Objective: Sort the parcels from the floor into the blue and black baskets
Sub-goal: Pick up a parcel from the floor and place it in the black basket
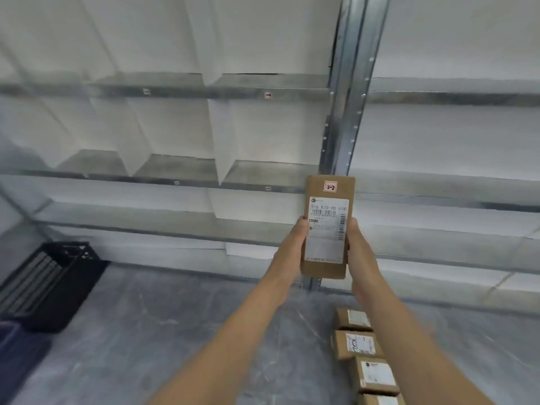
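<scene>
Cannot read fine print on the label point(326, 229) of the held parcel point(323, 268). Cannot see the fingers of left hand point(293, 244) or right hand point(358, 248) behind it. At left, only a cropped corner of the blue basket point(11, 343); black basket point(58, 287) blurred. Near right, nearest floor parcel point(380, 400) cut by bottom edge.

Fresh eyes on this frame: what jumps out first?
The brown parcel, held upright right of centre with its label facing the camera, gripped at its sides by the left hand and the right hand. Below it, a row of parcels lies on the grey floor at lower right. The black basket stands far left by the shelving, with the blue basket nearer at the edge.
</scene>
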Demonstrator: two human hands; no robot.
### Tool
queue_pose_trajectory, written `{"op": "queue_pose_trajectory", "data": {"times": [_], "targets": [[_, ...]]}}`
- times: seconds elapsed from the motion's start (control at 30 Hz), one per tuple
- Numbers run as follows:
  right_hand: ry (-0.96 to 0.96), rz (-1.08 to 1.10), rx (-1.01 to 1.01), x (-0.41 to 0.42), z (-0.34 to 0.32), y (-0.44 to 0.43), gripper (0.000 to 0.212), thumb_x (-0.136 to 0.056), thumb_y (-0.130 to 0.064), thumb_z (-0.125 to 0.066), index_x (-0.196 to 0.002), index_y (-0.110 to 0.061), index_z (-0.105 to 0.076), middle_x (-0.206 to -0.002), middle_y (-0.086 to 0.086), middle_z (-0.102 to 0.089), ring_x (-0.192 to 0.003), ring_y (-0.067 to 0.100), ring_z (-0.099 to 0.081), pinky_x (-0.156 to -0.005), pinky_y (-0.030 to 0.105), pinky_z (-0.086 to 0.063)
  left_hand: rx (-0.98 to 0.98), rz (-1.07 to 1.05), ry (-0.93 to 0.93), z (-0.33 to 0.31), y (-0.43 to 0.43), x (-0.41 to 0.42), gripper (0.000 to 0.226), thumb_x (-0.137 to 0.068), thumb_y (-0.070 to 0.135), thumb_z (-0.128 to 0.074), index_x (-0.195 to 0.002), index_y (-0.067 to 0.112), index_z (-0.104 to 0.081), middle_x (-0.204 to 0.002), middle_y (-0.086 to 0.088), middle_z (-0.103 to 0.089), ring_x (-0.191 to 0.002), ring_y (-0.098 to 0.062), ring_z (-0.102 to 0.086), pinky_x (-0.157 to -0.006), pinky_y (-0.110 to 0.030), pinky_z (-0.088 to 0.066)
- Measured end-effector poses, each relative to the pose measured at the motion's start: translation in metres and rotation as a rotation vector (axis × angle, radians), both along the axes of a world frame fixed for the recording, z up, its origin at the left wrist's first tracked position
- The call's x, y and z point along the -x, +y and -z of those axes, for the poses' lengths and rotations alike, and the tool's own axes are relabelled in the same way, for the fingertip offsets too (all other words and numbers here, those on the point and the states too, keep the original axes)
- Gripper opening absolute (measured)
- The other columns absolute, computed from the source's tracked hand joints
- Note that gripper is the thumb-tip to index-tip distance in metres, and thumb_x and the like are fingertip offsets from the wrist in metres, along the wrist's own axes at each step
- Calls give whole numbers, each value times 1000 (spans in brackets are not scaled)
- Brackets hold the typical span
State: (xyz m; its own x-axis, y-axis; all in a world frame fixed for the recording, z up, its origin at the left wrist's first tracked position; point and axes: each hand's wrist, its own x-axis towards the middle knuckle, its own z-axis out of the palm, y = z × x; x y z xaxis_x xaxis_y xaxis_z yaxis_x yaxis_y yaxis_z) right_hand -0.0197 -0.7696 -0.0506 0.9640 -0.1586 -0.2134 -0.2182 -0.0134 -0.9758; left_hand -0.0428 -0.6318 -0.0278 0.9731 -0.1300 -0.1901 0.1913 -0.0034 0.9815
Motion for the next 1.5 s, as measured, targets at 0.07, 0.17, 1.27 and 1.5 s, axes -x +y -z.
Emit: {"op": "queue_pose_trajectory", "data": {"times": [0.07, 0.17, 1.27, 1.5], "targets": [[15, -80, 1, -10, 2, 48, 57, -104, -73, -21, -132, -47, -63, -126, -12, -69, -116, 9, -61, -96, 40, -44, 12, -77, 14, 3, 46, -1, 32, -110, 53, -24, -116, 55, -56, -85, 43, -68, -83, 26, -61, -63, 1, -45], [15, -187, 12, -22, 8, 119, 57, -106, -71, -23, -132, -44, -66, -125, -13, -73, -117, 8, -64, -100, 39, -47, 28, -201, 22, 11, 115, -5, 32, -112, 48, -28, -113, 50, -60, -84, 42, -69, -82, 25, -62, -66, -1, -46], [169, -1093, 109, -182, 89, 735, 51, -107, -68, -22, -124, -49, -65, -120, -14, -70, -112, 10, -63, -97, 38, -49, 136, -1130, 244, 82, 652, -78, 27, -110, 50, -33, -103, 54, -59, -93, 32, -65, -91, 11, -60, -74, -13, -45], [221, -1222, 185, -229, 100, 818, 53, -105, -71, -21, -128, -50, -64, -127, -11, -68, -122, 17, -60, -109, 48, -44, 153, -1250, 287, 87, 716, -115, 26, -110, 50, -33, -102, 55, -57, -88, 33, -64, -77, 17, -62, -67, -12, -44]]}}
